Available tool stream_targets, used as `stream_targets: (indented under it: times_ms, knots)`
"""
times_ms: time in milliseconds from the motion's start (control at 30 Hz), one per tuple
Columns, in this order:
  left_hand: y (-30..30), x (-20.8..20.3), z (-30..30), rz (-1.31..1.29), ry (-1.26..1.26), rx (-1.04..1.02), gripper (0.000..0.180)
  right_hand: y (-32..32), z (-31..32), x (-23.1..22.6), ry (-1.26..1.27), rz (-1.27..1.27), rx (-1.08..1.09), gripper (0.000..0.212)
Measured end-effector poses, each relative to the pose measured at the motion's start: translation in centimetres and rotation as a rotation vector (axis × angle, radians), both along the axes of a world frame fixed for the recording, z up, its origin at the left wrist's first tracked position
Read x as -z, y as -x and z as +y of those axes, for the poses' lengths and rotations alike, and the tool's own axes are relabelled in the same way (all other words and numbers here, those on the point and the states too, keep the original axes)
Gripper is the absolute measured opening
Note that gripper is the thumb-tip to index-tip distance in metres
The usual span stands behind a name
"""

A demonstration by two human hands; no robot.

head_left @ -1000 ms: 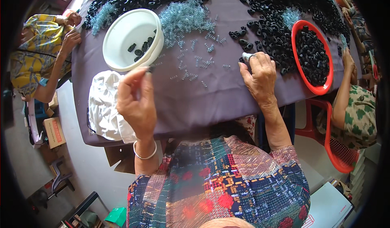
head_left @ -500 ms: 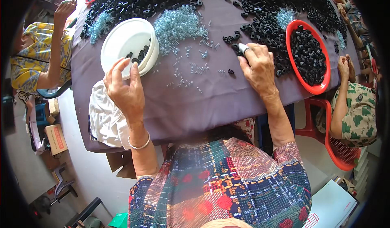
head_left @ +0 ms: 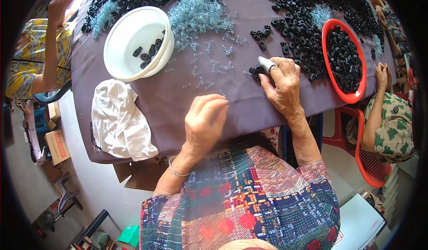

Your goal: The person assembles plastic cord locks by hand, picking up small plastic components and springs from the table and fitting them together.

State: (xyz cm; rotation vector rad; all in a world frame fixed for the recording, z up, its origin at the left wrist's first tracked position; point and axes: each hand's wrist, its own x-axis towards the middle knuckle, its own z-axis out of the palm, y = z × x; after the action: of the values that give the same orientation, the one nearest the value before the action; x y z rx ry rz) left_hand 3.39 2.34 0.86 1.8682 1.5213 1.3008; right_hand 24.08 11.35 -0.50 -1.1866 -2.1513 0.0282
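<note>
The left hand (head_left: pixel 204 120) had come back from the white plastic bowl (head_left: pixel 133 40) to the scattered small clear springs (head_left: pixel 209 67), fingers curled with nothing visibly held, while the right hand (head_left: pixel 281 83) pinched a small black plastic piece (head_left: pixel 257 70).

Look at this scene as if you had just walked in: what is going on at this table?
A person sits at a purple-covered table strewn with small black parts and small metal springs. The right hand, one fingertip taped, presses on a few black parts near the table's middle. The left hand rests curled on the cloth by loose springs. A white bowl holds a few black pieces; a red tray holds many.
</note>
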Motion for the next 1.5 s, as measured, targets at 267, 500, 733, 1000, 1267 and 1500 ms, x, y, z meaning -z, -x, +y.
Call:
stream_targets:
  times_ms: [267, 500, 733, 1000, 1267, 1500]
  knots:
    - [0.2, 0.8, -0.1, -0.077, 0.035, 0.004, 0.019, 0.2, 0.6, 0.5, -0.066, -0.059, 0.009, 0.026]
    - [0.4, 1.1, -0.1, -0.126, 0.039, 0.013, 0.017, 0.0, 0.6, 0.5, -0.082, -0.09, 0.03, 0.026]
    - [0.4, 1.2, -0.4, -0.17, 0.036, 0.011, 0.018, 0.1, 0.4, 0.8, -0.157, -0.107, 0.034, 0.023]
    - [0.5, 1.6, -0.3, -0.177, 0.011, 0.019, 0.019, 0.9, -0.7, -0.6, -0.175, 0.022, -0.097, 0.017]
    - [0.5, 1.5, -0.2, -0.163, 0.024, 0.027, 0.02, -0.5, -1.5, -1.2, -0.023, -0.006, 0.006, 0.029]
    - [0.4, 1.7, -0.2, -0.18, 0.037, 0.01, 0.018, -0.1, -0.1, -1.2, 0.054, -0.16, -0.027, 0.029]
